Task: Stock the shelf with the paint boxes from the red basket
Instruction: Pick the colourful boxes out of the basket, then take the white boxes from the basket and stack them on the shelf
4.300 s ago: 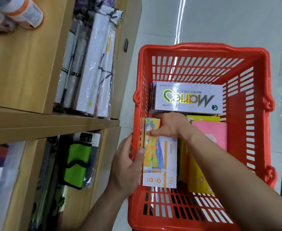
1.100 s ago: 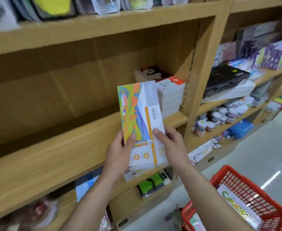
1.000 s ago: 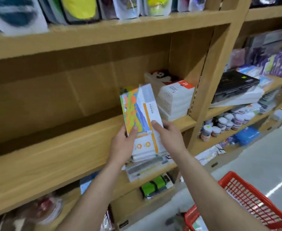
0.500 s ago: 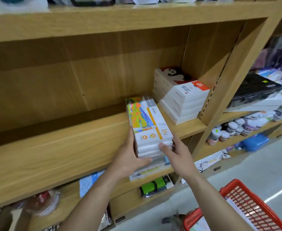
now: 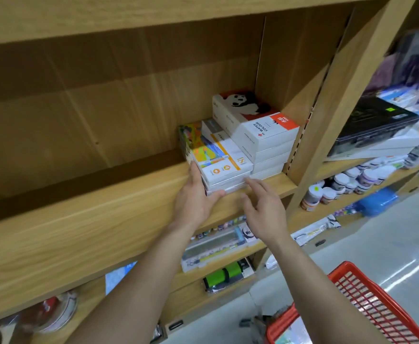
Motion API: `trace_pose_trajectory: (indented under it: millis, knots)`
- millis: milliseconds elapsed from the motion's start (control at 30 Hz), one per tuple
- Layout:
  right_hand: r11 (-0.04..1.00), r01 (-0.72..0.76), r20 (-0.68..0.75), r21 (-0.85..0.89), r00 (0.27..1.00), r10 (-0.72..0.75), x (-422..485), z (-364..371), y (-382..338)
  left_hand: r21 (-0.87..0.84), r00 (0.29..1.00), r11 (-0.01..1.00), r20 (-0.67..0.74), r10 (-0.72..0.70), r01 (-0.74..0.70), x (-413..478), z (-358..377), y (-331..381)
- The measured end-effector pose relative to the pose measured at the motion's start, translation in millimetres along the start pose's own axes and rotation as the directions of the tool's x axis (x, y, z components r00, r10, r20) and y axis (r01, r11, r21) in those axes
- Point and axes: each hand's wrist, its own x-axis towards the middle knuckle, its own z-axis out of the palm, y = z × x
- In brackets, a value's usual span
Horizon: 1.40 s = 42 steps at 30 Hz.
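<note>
A small stack of paint boxes (image 5: 224,158) with a colourful orange, blue and white cover lies flat on the wooden shelf (image 5: 99,219). It sits against the left side of a taller stack of white panda water colour boxes (image 5: 260,135). My left hand (image 5: 193,202) touches the colourful stack's front left corner, fingers along its left side and thumb against its front. My right hand (image 5: 263,209) hovers with straight fingers just in front of the stack's right corner, and holds nothing. The red basket (image 5: 379,309) is at the lower right on the floor.
A wooden upright (image 5: 327,125) bounds the bay to the right. Past it stand small paint jars (image 5: 347,182) and a black case (image 5: 374,125). Wrapped goods (image 5: 215,247) fill the lower shelves. The shelf board left of the stack is bare wood.
The colourful stack went from held upright in both hands to lying flat on the shelf, slid back beside the panda boxes. My right hand has come off it.
</note>
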Motion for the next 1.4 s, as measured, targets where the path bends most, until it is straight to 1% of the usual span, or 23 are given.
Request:
trace_pose_trajectory:
  millis: [67,133,167,200,267,300,367,433,500,600,667,767,867,900,967,1033,1067,1167,1233,1333,1400]
  knots:
    - [0.999,0.027,0.019,-0.017,0.999,-0.027,-0.6,-0.1,3.7,-0.046,0.999,0.999,0.044,0.012,-0.010,-1.1,-5.2,-0.8]
    - [0.999,0.040,0.069,-0.034,0.997,-0.037,-4.1,0.2,6.7,-0.188,0.996,0.982,0.071,0.047,-0.033,-9.1,-13.6,-0.1]
    - [0.999,0.031,0.092,-0.027,0.995,-0.028,-7.8,-1.0,7.3,-0.242,0.997,0.969,0.045,0.065,-0.052,-18.3,-17.9,0.3]
    - [1.000,0.010,0.104,-0.005,0.995,-0.009,-12.6,-3.7,8.4,-0.259,0.997,0.963,-0.002,0.073,-0.071,-30.9,-21.6,0.6]
    - [0.999,-0.030,0.084,0.036,0.996,0.027,-25.4,-12.2,16.9,-0.212,0.991,0.971,-0.097,0.089,-0.108,-63.9,-24.9,0.5]
    - [0.998,-0.049,0.056,0.038,0.997,0.046,-34.0,-17.6,24.8,-0.183,0.986,0.973,-0.116,0.122,-0.142,-82.2,-23.6,0.7]
    - [0.992,-0.120,-0.004,0.041,0.993,0.120,-57.7,-30.1,48.4,-0.164,0.976,0.962,-0.062,0.210,-0.218,-115.9,-13.6,5.2]
    - [0.966,-0.249,-0.051,0.063,0.966,0.252,-89.1,-44.0,81.0,-0.148,0.957,0.952,0.073,0.282,-0.269,-139.3,9.3,13.4]
    - [0.919,-0.391,-0.096,0.048,0.914,0.394,-125.1,-57.7,119.5,-0.140,0.921,0.952,0.246,0.301,-0.273,-151.4,44.0,21.3]
    - [0.811,-0.585,-0.140,0.018,0.801,0.581,-182.3,-78.9,182.0,-0.120,0.840,0.964,0.474,0.265,-0.237,-160.5,107.6,32.4]
    - [0.716,-0.699,-0.148,-0.001,0.708,0.691,-219.9,-93.5,220.2,-0.107,0.776,0.968,0.580,0.246,-0.226,-166.6,154.2,39.1]
    - [0.575,-0.818,-0.159,-0.017,0.570,0.806,-270.9,-110.9,274.2,-0.084,0.686,0.975,0.699,0.204,-0.205,-179.9,226.3,48.9]
    - [0.465,-0.885,-0.158,-0.021,0.462,0.873,-305.0,-120.6,323.0,-0.076,0.613,0.993,0.782,0.115,-0.090,-195.5,301.6,52.0]
    - [0.440,-0.898,-0.156,-0.025,0.438,0.885,-312.5,-121.3,338.6,-0.065,0.583,0.997,0.809,0.077,-0.041,-200.9,326.7,51.2]
    - [0.416,-0.909,-0.148,-0.037,0.417,0.897,-321.8,-118.9,368.9,-0.028,0.524,0.998,0.852,-0.002,0.049,-210.6,376.2,46.9]
    - [0.413,-0.910,-0.140,-0.041,0.415,0.899,-323.9,-109.7,396.3,0.010,0.487,0.994,0.871,-0.063,0.111,-218.2,421.9,38.5]
    - [0.423,-0.905,-0.128,-0.044,0.425,0.896,-322.4,-102.8,408.6,0.024,0.481,0.989,0.872,-0.093,0.148,-221.2,441.5,34.0]
    - [0.480,-0.875,-0.078,-0.064,0.483,0.872,-309.4,-79.0,447.1,0.034,0.488,0.963,0.857,-0.165,0.266,-228.1,494.2,18.9]
    - [0.505,-0.856,-0.047,-0.106,0.512,0.858,-295.7,-64.2,475.9,0.031,0.503,0.939,0.838,-0.212,0.344,-230.0,526.1,7.4]
    - [0.478,-0.850,-0.001,-0.222,0.491,0.871,-279.7,-43.6,520.0,0.010,0.497,0.874,0.820,-0.285,0.486,-231.4,571.2,-8.7]
    - [0.455,-0.842,0.014,-0.291,0.471,0.882,-275.0,-28.3,544.1,-0.038,0.498,0.841,0.820,-0.283,0.540,-232.2,597.5,-16.8]
